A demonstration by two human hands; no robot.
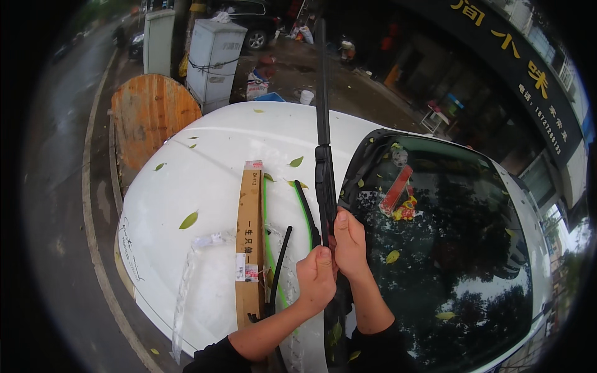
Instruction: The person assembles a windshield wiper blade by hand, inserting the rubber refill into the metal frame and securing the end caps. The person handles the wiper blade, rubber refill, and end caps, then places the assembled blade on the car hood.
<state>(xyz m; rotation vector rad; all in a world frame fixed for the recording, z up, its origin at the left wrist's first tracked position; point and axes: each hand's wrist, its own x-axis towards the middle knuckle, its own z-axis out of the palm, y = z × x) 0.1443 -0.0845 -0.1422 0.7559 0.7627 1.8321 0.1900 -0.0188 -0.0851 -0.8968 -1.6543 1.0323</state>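
Note:
A long black wiper blade (322,118) stands up in front of me, between the hood and the windshield. My left hand (316,280) is closed on its lower part, thumb up. Just above and to the right, my right hand (351,242) also grips it, and the two hands touch. The fingers' far sides are hidden. Left of the blade, another black blade with a green strip (303,208) lies on the hood. A thin black wiper arm (283,255) rises beside my left forearm. Next to it lies a long brown cardboard box (250,217).
The white car hood (217,143) carries scattered leaves and a crumpled clear plastic sleeve (185,292). To the right is the dark windshield (448,248), with a red item behind the glass. Beyond the hood stand a round wooden board (152,118) and a grey metal cabinet (214,62).

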